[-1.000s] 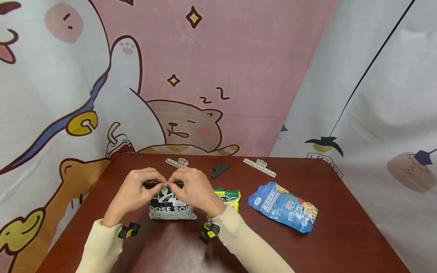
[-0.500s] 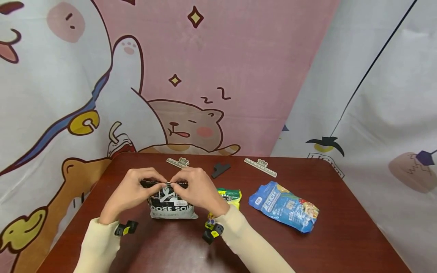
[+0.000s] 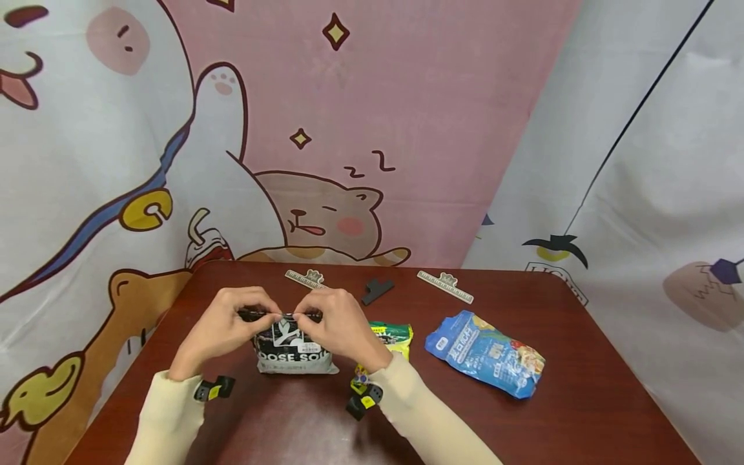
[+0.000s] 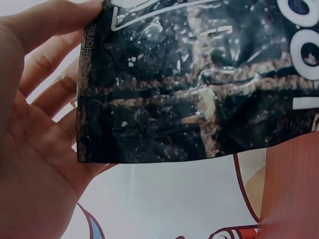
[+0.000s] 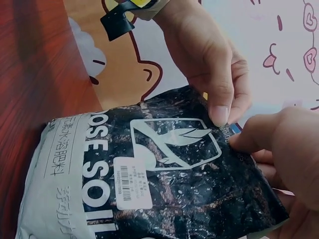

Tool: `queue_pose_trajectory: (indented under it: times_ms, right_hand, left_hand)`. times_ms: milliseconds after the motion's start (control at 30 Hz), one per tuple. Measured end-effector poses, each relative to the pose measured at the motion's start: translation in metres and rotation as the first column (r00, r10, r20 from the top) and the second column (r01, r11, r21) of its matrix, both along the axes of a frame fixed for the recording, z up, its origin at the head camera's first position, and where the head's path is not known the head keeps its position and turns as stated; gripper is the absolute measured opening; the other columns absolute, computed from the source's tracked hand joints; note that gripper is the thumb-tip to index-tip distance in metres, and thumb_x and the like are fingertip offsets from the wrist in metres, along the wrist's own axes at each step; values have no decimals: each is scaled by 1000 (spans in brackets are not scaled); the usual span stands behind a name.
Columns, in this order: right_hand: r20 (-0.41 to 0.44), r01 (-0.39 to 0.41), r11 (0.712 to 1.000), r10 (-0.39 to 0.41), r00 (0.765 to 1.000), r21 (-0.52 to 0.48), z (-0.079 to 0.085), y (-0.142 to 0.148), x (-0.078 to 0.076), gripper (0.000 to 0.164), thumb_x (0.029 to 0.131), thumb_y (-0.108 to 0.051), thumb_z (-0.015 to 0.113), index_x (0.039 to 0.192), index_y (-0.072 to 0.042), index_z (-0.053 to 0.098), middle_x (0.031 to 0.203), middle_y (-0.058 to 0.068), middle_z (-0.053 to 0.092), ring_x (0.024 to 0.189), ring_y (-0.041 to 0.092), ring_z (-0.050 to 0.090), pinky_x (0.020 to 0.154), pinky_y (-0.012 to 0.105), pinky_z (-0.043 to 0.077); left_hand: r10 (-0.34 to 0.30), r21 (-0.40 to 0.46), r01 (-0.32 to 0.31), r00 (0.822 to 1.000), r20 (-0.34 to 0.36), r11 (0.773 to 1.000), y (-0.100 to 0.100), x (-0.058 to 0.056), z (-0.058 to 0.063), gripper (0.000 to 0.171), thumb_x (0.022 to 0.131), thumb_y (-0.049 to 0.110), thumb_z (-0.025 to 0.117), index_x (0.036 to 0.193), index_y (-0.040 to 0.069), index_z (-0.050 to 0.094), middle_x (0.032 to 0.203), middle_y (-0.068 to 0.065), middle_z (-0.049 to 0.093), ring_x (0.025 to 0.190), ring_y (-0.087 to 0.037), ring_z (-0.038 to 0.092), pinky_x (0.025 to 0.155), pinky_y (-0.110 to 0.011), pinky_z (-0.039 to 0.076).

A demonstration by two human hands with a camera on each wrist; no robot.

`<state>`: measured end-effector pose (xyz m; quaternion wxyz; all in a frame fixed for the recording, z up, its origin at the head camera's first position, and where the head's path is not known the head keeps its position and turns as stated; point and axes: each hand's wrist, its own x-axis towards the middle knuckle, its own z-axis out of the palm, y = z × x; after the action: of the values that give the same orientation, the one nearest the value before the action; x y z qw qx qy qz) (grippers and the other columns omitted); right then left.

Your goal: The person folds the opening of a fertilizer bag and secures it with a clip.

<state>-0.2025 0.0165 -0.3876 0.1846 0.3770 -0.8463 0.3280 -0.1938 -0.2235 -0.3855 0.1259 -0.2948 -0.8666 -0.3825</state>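
Note:
A black and white soil bag (image 3: 290, 363), printed "LOOSE SOIL", stands upright on the table toward the left in the head view. My left hand (image 3: 229, 326) pinches its top edge between thumb and fingers. Close beside it, my right hand (image 3: 340, 326) pinches the same edge, a small gap between the two sets of fingertips. In the right wrist view the bag's front (image 5: 164, 184) carries a white barcode label, and both hands sit at its black upper edge. The left wrist view has the bag's dark corner (image 4: 149, 129) against the left palm.
A green and yellow packet (image 3: 395, 336) lies behind my right wrist, partly hidden. Further right lies a blue pouch (image 3: 488, 355). At the table's far side are a pale ruler clip (image 3: 305, 279), a black clip (image 3: 378, 290) and another ruler clip (image 3: 446, 286).
My fingertips, nearly together a second ago, have slid slightly apart along the bag's top edge. The bag stays in place, and the head view has shifted a little.

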Motion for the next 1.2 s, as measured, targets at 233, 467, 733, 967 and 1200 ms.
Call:
queue_pose_trajectory:
  times_ms: [233, 467, 733, 967, 1200]
  right_hand:
    - [31, -21, 999, 22, 999, -35, 0, 2, 0, 7, 93, -17, 74, 94, -18, 81, 89, -8, 77, 77, 3, 66, 66, 10, 46]
    - [64, -31, 999, 33, 997, -40, -1, 6, -2, 7, 94, -19, 75, 97, -16, 80, 91, -6, 77, 81, 2, 65, 70, 11, 49]
    - [35, -21, 998, 23, 999, -52, -3, 9, -3, 5, 93, -18, 75, 94, -17, 80, 89, -6, 76, 81, 3, 66, 71, 13, 50]
    - [5, -14, 998, 14, 1000, -55, -3, 8, -3, 7, 92, -17, 74, 91, -18, 80, 85, -7, 75, 75, 2, 61, 66, 12, 45]
    - [80, -35, 996, 42, 996, -87, -5, 9, -3, 6, 94, -19, 75, 94, -18, 80, 88, -7, 77, 78, -1, 65, 69, 12, 51]
  left_hand:
    - [9, 1, -9, 997, 72, 1000, -4, -2, -2, 16, 91, 14, 79, 94, 29, 77, 88, 15, 72, 74, -6, 65, 66, -24, 55]
    - [17, 17, -19, 994, 104, 1000, -13, -3, -3, 14, 91, 15, 79, 97, 29, 79, 91, 13, 74, 77, -7, 66, 67, -23, 56]
    - [29, 38, -33, 995, 92, 999, -15, -5, -4, 17, 90, 12, 80, 93, 28, 78, 90, 9, 75, 76, -7, 67, 67, -23, 56]
    - [28, 41, -30, 997, 66, 999, -14, -5, -7, 18, 90, 12, 80, 90, 30, 78, 88, 11, 75, 75, -7, 66, 68, -23, 55]
    - [18, 62, -27, 991, 136, 998, -17, -6, -8, 12, 91, 18, 80, 92, 29, 78, 88, 11, 74, 74, -10, 66, 66, -25, 56]
